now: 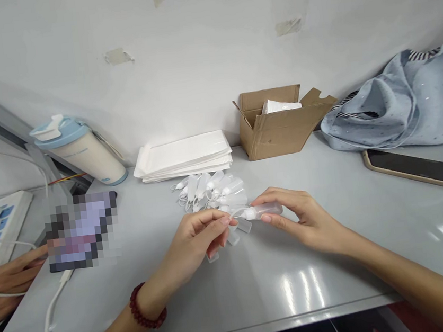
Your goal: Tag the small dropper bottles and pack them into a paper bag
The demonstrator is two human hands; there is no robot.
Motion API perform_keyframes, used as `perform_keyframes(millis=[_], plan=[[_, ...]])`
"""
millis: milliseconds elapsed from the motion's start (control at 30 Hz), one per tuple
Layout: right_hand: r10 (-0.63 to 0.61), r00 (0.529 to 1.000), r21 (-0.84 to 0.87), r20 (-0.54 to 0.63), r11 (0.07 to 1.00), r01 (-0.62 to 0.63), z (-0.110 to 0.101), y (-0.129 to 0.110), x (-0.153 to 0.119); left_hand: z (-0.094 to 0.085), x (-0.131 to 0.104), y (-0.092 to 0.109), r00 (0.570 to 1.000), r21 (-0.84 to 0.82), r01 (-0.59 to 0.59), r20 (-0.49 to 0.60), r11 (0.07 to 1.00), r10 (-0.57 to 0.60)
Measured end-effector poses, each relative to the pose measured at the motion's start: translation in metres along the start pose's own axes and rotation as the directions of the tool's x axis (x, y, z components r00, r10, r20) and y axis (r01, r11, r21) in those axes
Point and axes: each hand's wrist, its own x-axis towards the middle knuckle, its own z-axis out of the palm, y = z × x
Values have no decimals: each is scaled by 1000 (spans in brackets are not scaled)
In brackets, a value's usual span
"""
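A small translucent bottle (268,210) with a white neck lies sideways between the thumb and fingers of my right hand (301,218). Its thin looped strap reaches left from the neck, and my left hand (203,234) pinches the strap's end between thumb and forefinger. Just behind and under my hands is a pile of similar small bottles (215,185) with thin straps. A few more of them lie partly hidden beneath my left hand.
A stack of white envelopes (184,157), an open cardboard box (278,135) and a blue cloth bag (391,106) stand along the wall. A phone (414,168) lies right. At left are a tumbler (88,154), a blurred phone (83,232), cables, a power strip (6,227) and another person's hand (10,280).
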Motion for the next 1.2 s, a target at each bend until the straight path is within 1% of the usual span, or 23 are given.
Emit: perform_keyframes(millis=[233, 433, 600, 767, 933, 1100, 1200], plan=[[1, 1000, -9, 15, 1000, 0, 3, 0, 0, 3, 1, 2, 999, -62, 42, 23, 997, -40], [16, 1000, -6, 21, 1000, -16, 6, 0, 0, 3, 0, 2, 998, -151, 56, 33, 987, -52], [-7, 1000, -24, 9, 1000, 7, 6, 0, -1, 4, 0, 3, 998, -136, 54, 30, 989, -50], [-57, 998, -56, 3, 997, 57, 5, 0, -1, 5, 1, 2, 998, -119, 58, 20, 991, -56], [-61, 998, -91, 15, 994, 62, 6, 0, -3, 7, 0, 0, 1000, -40, -9, 12, 999, 9], [-124, 992, -94, -4, 988, 124, 13, 2, -7, 13, -5, 1, 997, 118, -56, -50, 991, 62], [-176, 984, -113, -7, 978, 174, 16, 3, -8, 16, -7, 1, 992, 224, -82, -71, 971, 100]])
